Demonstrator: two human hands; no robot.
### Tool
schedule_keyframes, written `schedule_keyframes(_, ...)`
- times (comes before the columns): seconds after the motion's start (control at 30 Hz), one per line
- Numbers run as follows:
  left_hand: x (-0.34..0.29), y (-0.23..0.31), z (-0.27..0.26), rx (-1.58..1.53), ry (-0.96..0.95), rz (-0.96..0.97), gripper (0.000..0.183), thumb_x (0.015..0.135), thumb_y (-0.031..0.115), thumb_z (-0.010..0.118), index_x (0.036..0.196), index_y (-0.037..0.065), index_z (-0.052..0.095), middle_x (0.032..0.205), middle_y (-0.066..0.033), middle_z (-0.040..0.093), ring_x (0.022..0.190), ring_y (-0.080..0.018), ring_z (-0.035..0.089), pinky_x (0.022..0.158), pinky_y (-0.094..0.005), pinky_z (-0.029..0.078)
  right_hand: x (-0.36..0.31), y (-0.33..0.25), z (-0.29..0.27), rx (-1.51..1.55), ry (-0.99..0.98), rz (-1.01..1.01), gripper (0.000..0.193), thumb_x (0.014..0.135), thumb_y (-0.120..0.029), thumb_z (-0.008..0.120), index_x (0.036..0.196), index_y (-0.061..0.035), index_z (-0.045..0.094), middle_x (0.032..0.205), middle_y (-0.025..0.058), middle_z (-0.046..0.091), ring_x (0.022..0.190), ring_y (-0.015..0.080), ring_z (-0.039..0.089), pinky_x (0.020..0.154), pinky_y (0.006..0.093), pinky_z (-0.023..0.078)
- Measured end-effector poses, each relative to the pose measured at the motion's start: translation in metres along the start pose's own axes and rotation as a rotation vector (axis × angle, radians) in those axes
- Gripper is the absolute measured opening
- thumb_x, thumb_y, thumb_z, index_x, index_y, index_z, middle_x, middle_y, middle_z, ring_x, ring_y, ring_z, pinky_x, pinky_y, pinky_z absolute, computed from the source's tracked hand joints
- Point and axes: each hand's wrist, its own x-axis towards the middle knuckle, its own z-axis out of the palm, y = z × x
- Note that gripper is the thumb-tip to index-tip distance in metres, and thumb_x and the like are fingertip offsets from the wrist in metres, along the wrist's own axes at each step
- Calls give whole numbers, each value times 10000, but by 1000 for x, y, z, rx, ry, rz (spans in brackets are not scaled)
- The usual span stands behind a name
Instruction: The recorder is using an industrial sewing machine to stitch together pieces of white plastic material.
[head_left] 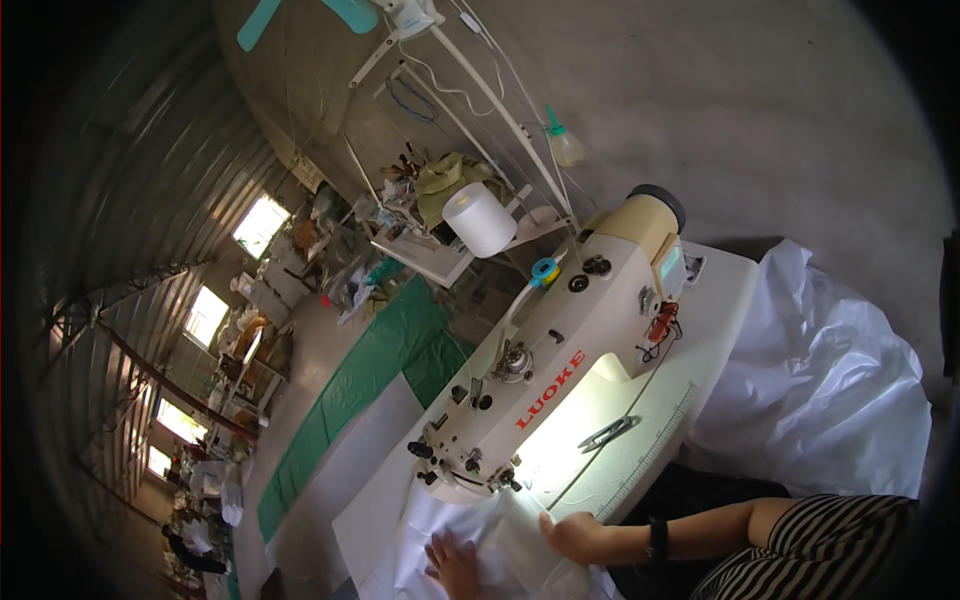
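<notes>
A white sewing machine (520,385) with red lettering stands on a pale table, its lamp lighting the bed. Thin, shiny white sheeting (508,548) lies at the needle end and hangs toward me. My left hand (453,563) rests on it with fingers spread. My right hand (576,538) is closed at the sheeting's edge near the presser foot, thumb and forefinger together; the fingertips are small in view. Thread snips (608,433) lie on the machine bed, beyond my right hand.
A crumpled heap of white sheeting (815,370) lies beside the table's right end. A white thread cone (480,220) stands behind the machine, and an oil bottle (565,148) hangs from the thread stand. Green sheeting (350,380) covers floor at left.
</notes>
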Motion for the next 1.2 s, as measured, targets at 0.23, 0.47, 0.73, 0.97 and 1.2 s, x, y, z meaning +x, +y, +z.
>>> schedule_keyframes(0.23, 66, -41, 14, -200, -216, -45, 618, 872, 440, 635, 1413, 201, 454, 1519, -122, 353, 1420, -382, 262, 1068, -698, 197, 19, 7, -18, -9, 27, 22, 542, 866, -91, 497, 1373, 89, 430, 558, 15, 587, 433, 179, 582, 327, 366, 393)
schedule_keyframes(0.47, -39, 22, -88, -1033, -409, -46, 179, 954, 192, 576, 1019, 46, 659, 929, -41, 692, 886, -148, 657, 724, -279, 511, -78, 60, -34, 657, 239, -95, 257, 967, -278, 500, 1037, -86, 657, 846, 168, 686, 780, 326, 684, 706, 412, 548)
schedule_keyframes(0.73, -187, 105, -132, -1148, -332, -199, 304, 864, 107, 691, 1150, 36, 613, 1081, -95, 659, 903, -197, 661, 729, -322, 534, -157, 56, -20, 1020, -50, -287, 227, 956, -205, 557, 1096, -49, 645, 1009, 118, 667, 913, 317, 646, 797, 388, 515)
schedule_keyframes(0.97, -241, 177, -123, -529, -106, -55, 489, 746, 94, 759, 1189, 32, 560, 1190, -149, 576, 988, -310, 621, 784, -356, 539, -171, 25, -10, 988, -71, -413, 235, 925, -108, 576, 1141, -21, 611, 1120, 128, 627, 1016, 308, 625, 876, 370, 512)
schedule_keyframes(1.2, -241, 157, -156, -701, -62, -187, 47, 789, -45, 584, 784, -22, 542, 745, -182, 561, 654, -382, 561, 591, -428, 463, -144, 27, 0, 1250, 51, -138, 264, 932, -111, 534, 1181, -47, 598, 1132, 169, 612, 1063, 279, 605, 903, 359, 487)
